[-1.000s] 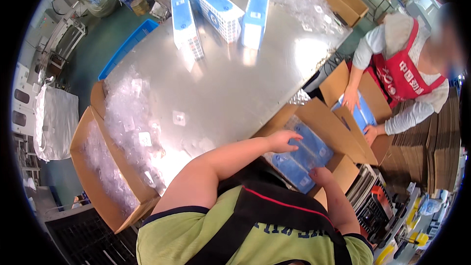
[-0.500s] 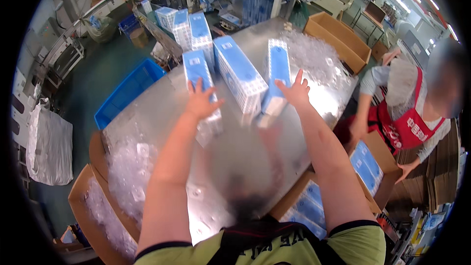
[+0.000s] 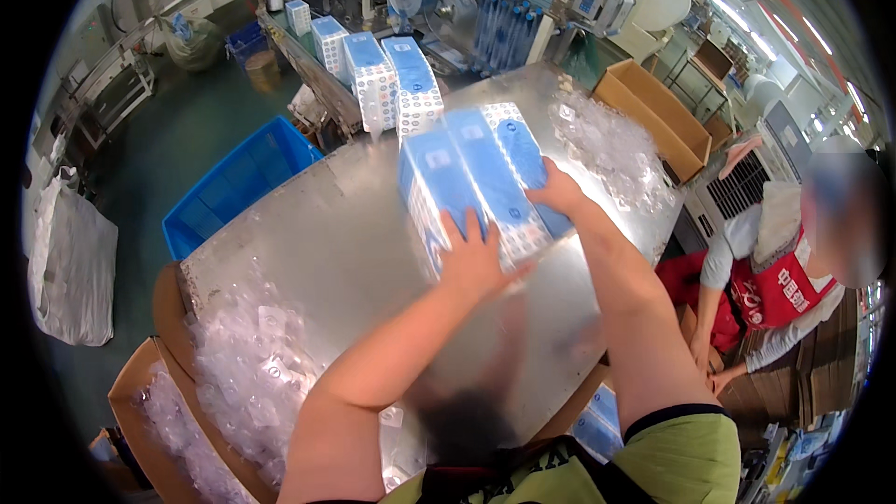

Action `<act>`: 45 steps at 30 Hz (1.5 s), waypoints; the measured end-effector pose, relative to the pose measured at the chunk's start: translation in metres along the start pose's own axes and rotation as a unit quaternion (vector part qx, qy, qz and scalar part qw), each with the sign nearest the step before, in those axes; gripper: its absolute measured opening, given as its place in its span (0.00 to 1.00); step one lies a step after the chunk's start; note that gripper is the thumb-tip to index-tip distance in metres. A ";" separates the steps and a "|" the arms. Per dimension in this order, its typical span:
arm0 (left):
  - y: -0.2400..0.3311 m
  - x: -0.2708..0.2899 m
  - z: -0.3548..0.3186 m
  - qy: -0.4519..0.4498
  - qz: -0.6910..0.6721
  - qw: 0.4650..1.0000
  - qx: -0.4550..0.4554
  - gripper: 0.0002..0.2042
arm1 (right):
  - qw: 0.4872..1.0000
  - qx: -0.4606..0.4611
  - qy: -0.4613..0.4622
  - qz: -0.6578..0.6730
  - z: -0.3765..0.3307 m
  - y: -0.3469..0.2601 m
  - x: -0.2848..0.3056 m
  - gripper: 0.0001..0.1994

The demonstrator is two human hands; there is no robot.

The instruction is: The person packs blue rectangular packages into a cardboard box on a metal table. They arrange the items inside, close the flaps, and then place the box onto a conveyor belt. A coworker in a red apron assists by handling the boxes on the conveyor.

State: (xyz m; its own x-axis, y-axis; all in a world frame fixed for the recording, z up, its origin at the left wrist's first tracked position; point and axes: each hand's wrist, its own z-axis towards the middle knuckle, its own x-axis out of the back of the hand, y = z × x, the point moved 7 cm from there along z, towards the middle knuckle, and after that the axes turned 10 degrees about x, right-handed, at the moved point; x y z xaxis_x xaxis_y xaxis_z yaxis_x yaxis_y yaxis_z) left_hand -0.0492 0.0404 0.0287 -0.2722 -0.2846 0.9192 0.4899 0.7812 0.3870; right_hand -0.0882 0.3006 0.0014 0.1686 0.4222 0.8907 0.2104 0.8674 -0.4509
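Both my hands press on a cluster of three blue-and-white wrapped packs [image 3: 476,177] above the shiny metal table [image 3: 308,243]. My left hand [image 3: 476,261] lies flat on the nearest pack's front end, fingers spread. My right hand [image 3: 560,194] grips the right-hand pack from its side. The packs are tilted and held together between the two hands.
More blue-and-white packs [image 3: 378,75] stand on a conveyor at the table's far edge. A blue crate [image 3: 238,182] sits left, cardboard boxes [image 3: 653,117] at far right and lower left [image 3: 140,411]. Clear plastic scraps [image 3: 252,355] litter the table. A person in a red apron [image 3: 775,289] bends over boxes at right.
My hands came out of the carton at lower right, reached across the table to the packs, and now pull three of them together toward me.
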 end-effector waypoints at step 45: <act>0.107 -0.130 -0.133 -0.302 -0.711 0.635 -0.015 0.22 | 0.714 -0.200 0.308 0.597 -0.548 -0.022 0.150 0.30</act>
State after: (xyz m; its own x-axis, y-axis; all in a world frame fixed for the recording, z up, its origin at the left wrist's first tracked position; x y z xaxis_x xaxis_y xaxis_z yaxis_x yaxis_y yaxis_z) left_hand 0.1489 0.0876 -0.0398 -0.7198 -0.4188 -0.5536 -0.5943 -0.0404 0.8032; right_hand 0.4597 0.2004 0.1131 0.8227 0.4949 -0.2796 -0.1990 -0.2099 -0.9573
